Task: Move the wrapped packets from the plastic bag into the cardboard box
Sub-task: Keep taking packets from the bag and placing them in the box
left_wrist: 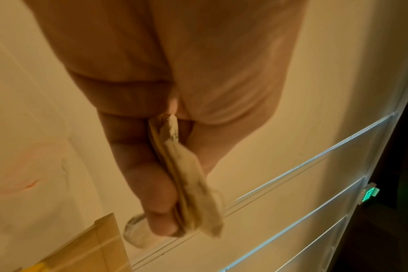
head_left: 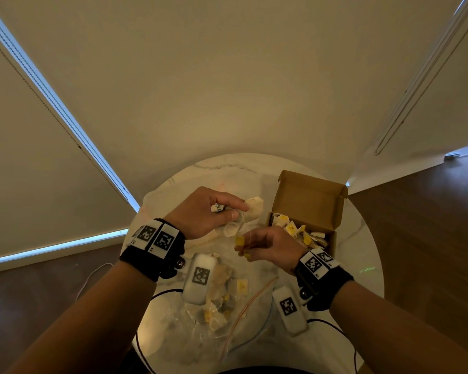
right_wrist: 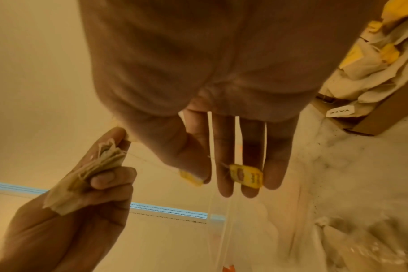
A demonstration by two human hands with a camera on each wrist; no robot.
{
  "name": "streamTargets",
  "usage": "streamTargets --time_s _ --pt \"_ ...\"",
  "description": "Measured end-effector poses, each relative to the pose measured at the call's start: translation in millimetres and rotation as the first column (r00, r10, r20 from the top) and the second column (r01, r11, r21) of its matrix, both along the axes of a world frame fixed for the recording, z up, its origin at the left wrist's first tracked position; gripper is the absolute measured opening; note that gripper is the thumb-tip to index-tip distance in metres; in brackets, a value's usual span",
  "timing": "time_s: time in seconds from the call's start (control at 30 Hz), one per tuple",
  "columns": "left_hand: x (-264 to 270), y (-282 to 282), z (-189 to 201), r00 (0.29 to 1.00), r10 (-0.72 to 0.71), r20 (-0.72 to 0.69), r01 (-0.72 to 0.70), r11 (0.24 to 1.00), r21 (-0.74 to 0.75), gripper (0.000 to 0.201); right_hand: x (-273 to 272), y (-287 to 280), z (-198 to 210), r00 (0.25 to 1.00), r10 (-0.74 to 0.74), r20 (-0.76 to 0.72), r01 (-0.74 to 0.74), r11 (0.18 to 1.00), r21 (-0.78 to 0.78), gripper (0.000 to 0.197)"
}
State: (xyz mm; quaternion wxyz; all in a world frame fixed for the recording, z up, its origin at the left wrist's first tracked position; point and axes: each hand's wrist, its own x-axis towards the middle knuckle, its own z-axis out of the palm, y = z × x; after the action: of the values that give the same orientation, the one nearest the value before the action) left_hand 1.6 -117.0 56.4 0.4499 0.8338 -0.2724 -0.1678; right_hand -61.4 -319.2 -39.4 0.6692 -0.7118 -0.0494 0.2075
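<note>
Beige, papery: gripping a bundle of wrapped packets [head_left: 251, 211] with the left hand [head_left: 206, 211], thumb and curled fingers pinching the stack flat, above the marble table [head_left: 227, 168], just left of the cardboard box [head_left: 308, 195]. Probably clamping this tightly to keep several packets together for one drop.

Reaching in with the right hand [head_left: 270, 247], fingers straight and slightly apart, below the bundle. Catching two yellow tags [right_wrist: 246, 175] dangling on thin strings from the packets; not clearly nipping either one. Probably gathering strings to stop snagging on the box rim.

Leaving the box open at far right, lid standing up, already partly filled with packets. Leaving the plastic bag [head_left: 241, 319] flat at the near edge, more packets inside. Judging the task as partway done.
</note>
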Motion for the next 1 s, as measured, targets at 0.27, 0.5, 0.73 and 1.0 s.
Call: streamTargets --time_s 0.27,0.5,0.73,1.0 --pt "2.1 2.0 1.2 1.0 0.02 -0.008 -0.02 0.999 -0.027 0.023 -9.9 -5.5 -8.7 1.0 0.005 -0.015 -0.006 0.999 -0.038 0.028" --pt "0.9 -0.8 3.0 0.998 -0.002 -0.06 -0.002 0.997 -0.076 0.024 -12.5 -2.2 -11.0 0.986 -0.14 -0.09 0.145 0.988 0.05 0.015" --pt "-4.7 0.7 4.0 0.992 -0.051 -0.119 0.04 0.995 -0.093 0.024 2.4 -11.1 -15.5 0.962 -0.272 0.018 0.272 0.961 -0.053 0.016" --pt "-16.8 3.3 -2.8 0.958 -0.138 -0.249 0.131 0.99 -0.048 0.021 19.4 -23.8 33.1 0.957 -0.224 0.186 0.264 0.937 -0.228 0.015"
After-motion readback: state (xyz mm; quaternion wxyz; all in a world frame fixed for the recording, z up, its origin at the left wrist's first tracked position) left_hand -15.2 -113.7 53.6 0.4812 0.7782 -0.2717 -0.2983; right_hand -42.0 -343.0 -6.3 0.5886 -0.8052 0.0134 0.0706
